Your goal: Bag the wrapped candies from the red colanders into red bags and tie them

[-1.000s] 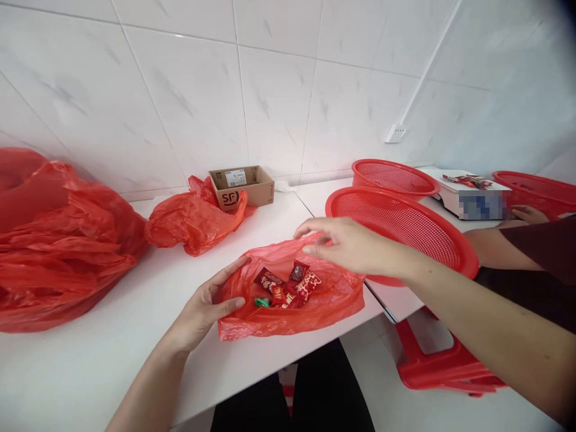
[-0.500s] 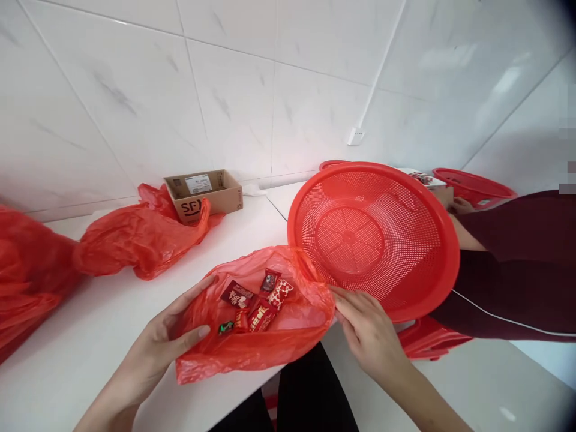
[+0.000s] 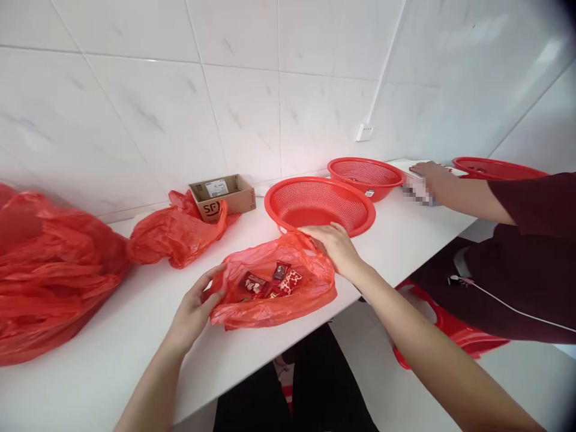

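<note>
A red plastic bag (image 3: 265, 315) lies with its mouth open near the front edge of the white table. Several wrapped candies (image 3: 288, 281) sit inside, in dark red, brown and patterned wrappers. My left hand (image 3: 195, 306) holds the bag's left rim, thumb and fingers curved around it. At the far right corner, my right hand (image 3: 335, 247) is on the rim beside a bag handle, its fingers reaching left over the plastic. Just behind that hand, a red mesh basket (image 3: 319, 186) rests upright on the table, partly hidden by the fingers.
Left of me are a large red bag (image 3: 58, 276), a smaller crumpled one (image 3: 166, 237) and a cardboard box (image 3: 231, 201). A second basket (image 3: 366, 171) stands behind. On the right, a co-worker's arm (image 3: 463, 195) reaches over the table, above a red stool (image 3: 454, 330).
The mesh basket, tilted up beside the bag before, now stands flat on the table farther back. My right hand has moved farther away along the bag. The co-worker's arm now extends forward.
</note>
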`<state>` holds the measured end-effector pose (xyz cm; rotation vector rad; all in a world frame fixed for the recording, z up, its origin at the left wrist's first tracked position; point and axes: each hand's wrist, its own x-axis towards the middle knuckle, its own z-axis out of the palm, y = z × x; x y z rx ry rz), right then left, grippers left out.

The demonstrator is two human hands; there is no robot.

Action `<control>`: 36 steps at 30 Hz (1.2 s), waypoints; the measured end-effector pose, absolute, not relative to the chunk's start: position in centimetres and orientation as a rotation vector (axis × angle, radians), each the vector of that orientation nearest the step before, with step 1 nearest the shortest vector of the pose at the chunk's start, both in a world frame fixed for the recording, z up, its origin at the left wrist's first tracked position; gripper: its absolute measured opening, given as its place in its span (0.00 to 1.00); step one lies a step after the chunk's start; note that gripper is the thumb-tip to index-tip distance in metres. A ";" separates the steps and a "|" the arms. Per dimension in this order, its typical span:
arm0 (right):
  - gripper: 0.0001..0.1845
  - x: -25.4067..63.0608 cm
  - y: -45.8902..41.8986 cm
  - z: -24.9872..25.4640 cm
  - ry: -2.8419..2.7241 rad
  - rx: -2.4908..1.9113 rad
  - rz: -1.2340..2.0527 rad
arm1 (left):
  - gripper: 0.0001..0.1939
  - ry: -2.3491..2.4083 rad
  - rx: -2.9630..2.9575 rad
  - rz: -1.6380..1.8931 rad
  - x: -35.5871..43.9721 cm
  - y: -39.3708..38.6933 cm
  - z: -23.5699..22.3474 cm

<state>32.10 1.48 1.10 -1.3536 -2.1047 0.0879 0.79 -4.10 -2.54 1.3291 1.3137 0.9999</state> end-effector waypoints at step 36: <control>0.16 32.1 -0.4 13.1 -1.847 -0.991 0.420 | 0.25 1.403 1.435 1.379 -0.8 -4.4 16.6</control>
